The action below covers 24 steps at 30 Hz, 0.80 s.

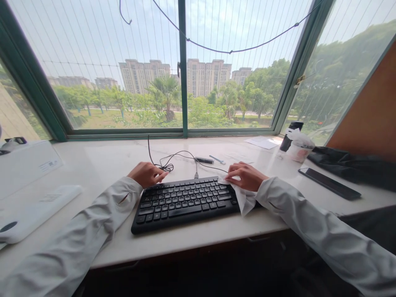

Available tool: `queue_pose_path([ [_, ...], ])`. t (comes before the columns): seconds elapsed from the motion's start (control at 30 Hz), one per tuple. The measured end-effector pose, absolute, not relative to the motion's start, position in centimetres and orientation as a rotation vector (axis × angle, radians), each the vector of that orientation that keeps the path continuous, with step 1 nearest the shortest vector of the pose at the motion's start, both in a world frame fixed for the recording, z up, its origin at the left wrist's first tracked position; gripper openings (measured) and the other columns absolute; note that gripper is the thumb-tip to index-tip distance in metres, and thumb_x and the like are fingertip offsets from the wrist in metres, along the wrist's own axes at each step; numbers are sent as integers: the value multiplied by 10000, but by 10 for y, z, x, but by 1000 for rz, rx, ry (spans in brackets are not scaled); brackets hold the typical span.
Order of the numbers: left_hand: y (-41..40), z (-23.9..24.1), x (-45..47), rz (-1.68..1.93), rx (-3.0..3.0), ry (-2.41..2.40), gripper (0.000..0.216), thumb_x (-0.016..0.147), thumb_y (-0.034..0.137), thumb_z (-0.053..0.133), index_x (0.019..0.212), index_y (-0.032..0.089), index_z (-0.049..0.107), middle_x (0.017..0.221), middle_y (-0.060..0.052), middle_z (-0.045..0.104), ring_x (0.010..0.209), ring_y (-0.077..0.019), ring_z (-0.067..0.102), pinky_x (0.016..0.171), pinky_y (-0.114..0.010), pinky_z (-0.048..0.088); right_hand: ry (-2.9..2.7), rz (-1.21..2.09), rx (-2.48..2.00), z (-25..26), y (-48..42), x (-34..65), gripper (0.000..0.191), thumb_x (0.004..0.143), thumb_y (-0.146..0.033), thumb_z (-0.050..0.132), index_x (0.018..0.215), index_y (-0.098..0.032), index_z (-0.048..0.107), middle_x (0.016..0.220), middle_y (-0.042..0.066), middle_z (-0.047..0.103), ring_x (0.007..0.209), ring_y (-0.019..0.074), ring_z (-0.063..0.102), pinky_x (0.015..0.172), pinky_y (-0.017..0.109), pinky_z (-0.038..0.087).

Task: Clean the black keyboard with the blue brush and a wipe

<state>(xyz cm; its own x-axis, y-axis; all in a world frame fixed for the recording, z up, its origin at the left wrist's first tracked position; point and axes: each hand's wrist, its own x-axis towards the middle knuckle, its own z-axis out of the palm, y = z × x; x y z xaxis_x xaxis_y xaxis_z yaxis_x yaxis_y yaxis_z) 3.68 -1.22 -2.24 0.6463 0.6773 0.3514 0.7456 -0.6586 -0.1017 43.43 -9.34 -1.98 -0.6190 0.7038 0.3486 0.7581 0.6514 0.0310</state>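
Under the right hand (246, 176), white tissue (245, 199) lies on the keyboard (185, 202).

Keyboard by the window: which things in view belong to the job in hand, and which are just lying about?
In the job:
- black keyboard, left hand at its far left corner
- white wipe, held by the right hand over the keyboard's right end

Apparently lying about:
- black phone
- coiled cable
- bagged cup
- paper sheet
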Motion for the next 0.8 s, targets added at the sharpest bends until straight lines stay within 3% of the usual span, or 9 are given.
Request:
queue_pose_path([
  [0.5,-12,-22,37,-409,-2621,-1153,542,921,528,386,598,255,725,560,-8,673,538,-135,565,567,-261,307,-2387,-195,-1440,-20,-87,505,239,902,-362,574,874,-245,781,868,57,737,763,186,653,766,329,445],
  [0.63,-11,-23,36,-403,-2617,-1162,544,925,537,379,610,263,727,570,0,679,541,-132,568,570,-262,309,-2302,-28,-1487,-22,-77,494,248,866,-406,608,877,-241,792,835,50,742,697,173,633,702,303,464],
  [0.8,-10,-24,35,-404,-2618,-1155,541,928,542,372,640,271,740,585,1,690,535,-129,570,567,-261,313,-2340,298,-1394,-21,-56,468,234,790,-410,680,878,-228,797,853,49,761,757,183,655,743,292,493],
])
